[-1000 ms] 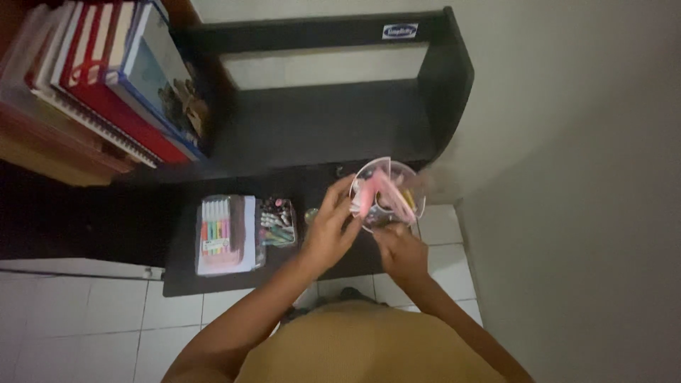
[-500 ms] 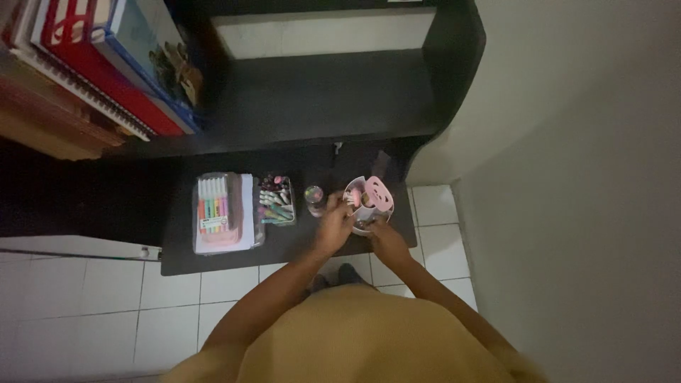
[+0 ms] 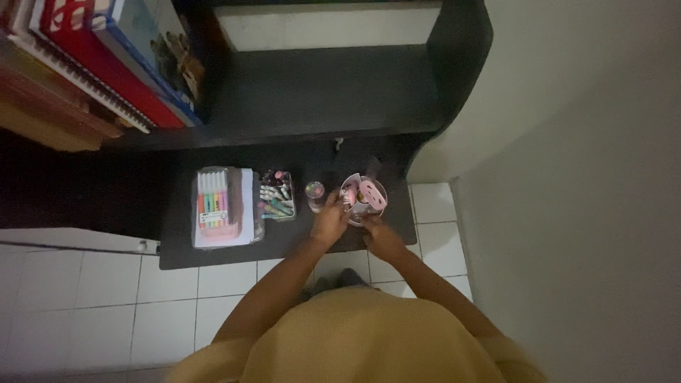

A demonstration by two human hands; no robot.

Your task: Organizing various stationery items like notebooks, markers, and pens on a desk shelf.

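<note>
Dimly | both hands' fingers grip round clear holder (image 3: pixel 363 196) | contents blurred, pink piece (image 3: pixel 372 191) visible

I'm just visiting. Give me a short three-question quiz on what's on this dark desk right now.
1. True or false: both hands touch the round clear container holding pink items.
2. Which lies farthest to the picture's left on the desk? A) marker pack B) small jar C) round container
3. What stands on the shelf at upper left?

Key:
1. True: left hand and right hand are at its sides.
2. A, the marker pack; the small jar is nearer the container.
3. Books.
</note>
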